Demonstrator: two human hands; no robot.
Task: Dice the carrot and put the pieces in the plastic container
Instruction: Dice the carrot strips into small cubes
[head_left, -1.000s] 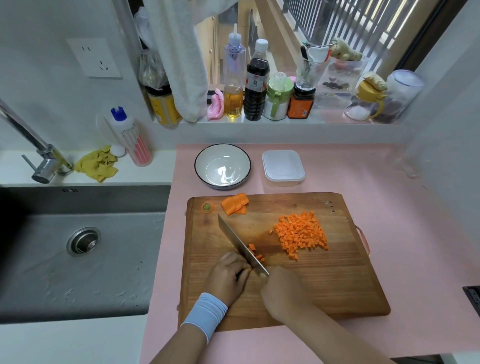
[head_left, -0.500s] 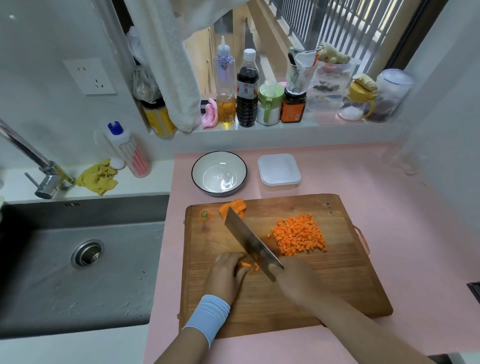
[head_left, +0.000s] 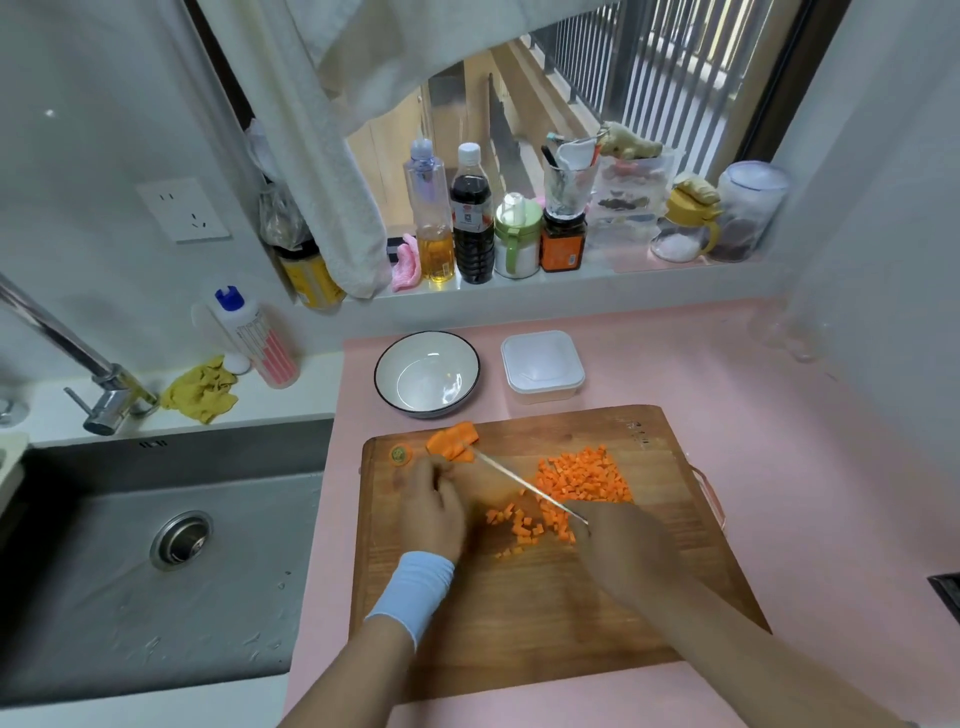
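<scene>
On the wooden cutting board, a pile of diced carrot lies right of centre, with a smaller scatter of dice in front of it. Uncut carrot slabs sit at the board's far left edge, next to the cut-off carrot top. My left hand is blurred, with loosely curled fingertips just below the slabs and nothing held. My right hand grips the handle of a cleaver, whose blade runs diagonally toward the slabs. The white plastic container, lid on, stands behind the board.
An empty white bowl sits left of the container. The steel sink and tap are to the left. Bottles and jars line the window sill. Pink counter extends to the right.
My left hand has moved from the board's centre up toward the uncut slabs. The cleaver has swung with its tip toward them, and fresh dice now lie loose beside the pile.
</scene>
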